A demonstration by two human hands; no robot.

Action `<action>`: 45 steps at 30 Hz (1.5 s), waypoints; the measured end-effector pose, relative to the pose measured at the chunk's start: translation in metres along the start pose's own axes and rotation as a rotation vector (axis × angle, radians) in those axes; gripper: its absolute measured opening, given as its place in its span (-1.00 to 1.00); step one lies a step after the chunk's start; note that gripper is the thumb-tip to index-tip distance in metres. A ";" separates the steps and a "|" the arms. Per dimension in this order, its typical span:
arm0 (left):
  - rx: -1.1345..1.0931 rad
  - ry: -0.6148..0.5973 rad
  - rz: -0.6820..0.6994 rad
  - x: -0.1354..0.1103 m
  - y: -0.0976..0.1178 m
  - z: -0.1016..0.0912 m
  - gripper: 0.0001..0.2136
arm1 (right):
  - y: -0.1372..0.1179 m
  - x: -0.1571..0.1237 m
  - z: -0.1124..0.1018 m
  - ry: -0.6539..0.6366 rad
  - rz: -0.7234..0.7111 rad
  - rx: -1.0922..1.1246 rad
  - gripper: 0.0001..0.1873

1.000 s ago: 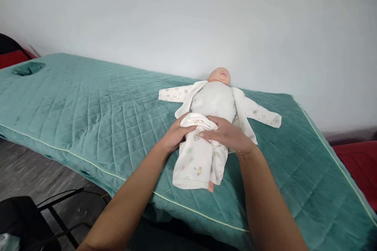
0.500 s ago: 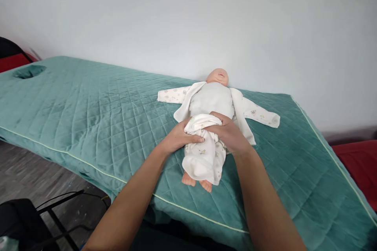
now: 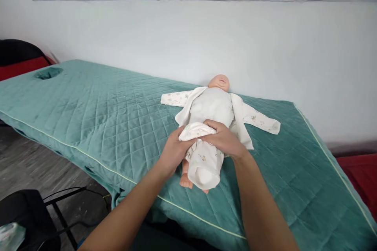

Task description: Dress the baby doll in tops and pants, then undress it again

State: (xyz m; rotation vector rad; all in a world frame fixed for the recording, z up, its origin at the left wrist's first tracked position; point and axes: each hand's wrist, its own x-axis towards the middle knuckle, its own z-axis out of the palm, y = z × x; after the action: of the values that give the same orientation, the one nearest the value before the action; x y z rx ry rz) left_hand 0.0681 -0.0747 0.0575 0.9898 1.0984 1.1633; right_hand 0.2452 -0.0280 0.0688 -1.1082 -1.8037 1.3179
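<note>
A baby doll [image 3: 212, 104] lies on its back, head toward the wall, its white printed jacket [image 3: 260, 119] spread open with both sleeves out. Over its legs I hold small white printed baby pants [image 3: 205, 164], the waistband bunched up. My left hand [image 3: 176, 147] grips the bunched cloth on the left side, thumb on top. My right hand [image 3: 222, 139] pinches the same band from the right, fingers closed on it. One bare doll foot [image 3: 186, 180] shows left of the pants; the other is mostly hidden under them.
The doll rests on a bed with a green quilted cover [image 3: 118, 125], which has a face hole [image 3: 48, 73] at the far left. Behind stands a white wall [image 3: 147, 35]. A black chair [image 3: 26, 215] is at the lower left, a red seat [image 3: 359, 176] at the right.
The pants have shifted right, uncovering more of the doll's leg on the left and hiding most of the other foot. Both hands have bunched the waistband tighter. The view has tilted up slightly.
</note>
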 end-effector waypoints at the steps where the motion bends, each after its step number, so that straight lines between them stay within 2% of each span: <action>1: 0.026 0.026 -0.034 -0.009 0.003 0.001 -0.58 | 0.000 0.000 0.000 -0.021 -0.013 -0.017 -0.84; 9: 0.039 0.073 -0.292 -0.077 0.011 0.004 -0.64 | 0.001 -0.005 -0.002 -0.211 -0.028 -0.176 -0.85; 14: -0.100 0.118 -0.369 -0.098 0.002 0.005 -0.59 | 0.003 -0.005 -0.003 -0.254 -0.026 -0.246 -0.84; 18: -0.186 0.175 -0.423 -0.105 -0.023 0.004 -0.45 | 0.002 -0.005 -0.002 -0.271 -0.027 -0.276 -0.84; 22: -0.203 0.251 -0.397 -0.113 -0.047 -0.002 -0.45 | -0.001 -0.004 -0.001 -0.294 -0.025 -0.328 -0.90; 26: -0.143 0.342 -0.376 -0.119 -0.059 -0.015 -0.48 | -0.002 -0.004 0.002 -0.295 -0.036 -0.415 -0.95; 32: -0.044 0.361 -0.351 -0.110 -0.069 -0.031 -0.51 | -0.006 -0.004 0.007 -0.286 -0.013 -0.513 -0.93; 36: 0.076 0.281 -0.360 -0.102 -0.069 -0.036 -0.60 | -0.007 -0.004 0.009 -0.263 -0.004 -0.542 -0.93; 41: 0.263 0.191 -0.324 -0.100 -0.049 -0.034 -0.74 | -0.004 -0.004 0.009 -0.259 -0.031 -0.569 -0.94; 45: 0.234 0.116 -0.304 -0.096 -0.038 -0.028 -0.74 | -0.001 -0.005 0.008 -0.252 -0.063 -0.581 -0.93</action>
State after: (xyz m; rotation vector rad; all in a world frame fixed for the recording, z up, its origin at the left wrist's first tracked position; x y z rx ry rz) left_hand 0.0420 -0.1739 0.0272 0.9016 1.4475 0.8666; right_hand 0.2399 -0.0357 0.0672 -1.1962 -2.4849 0.9458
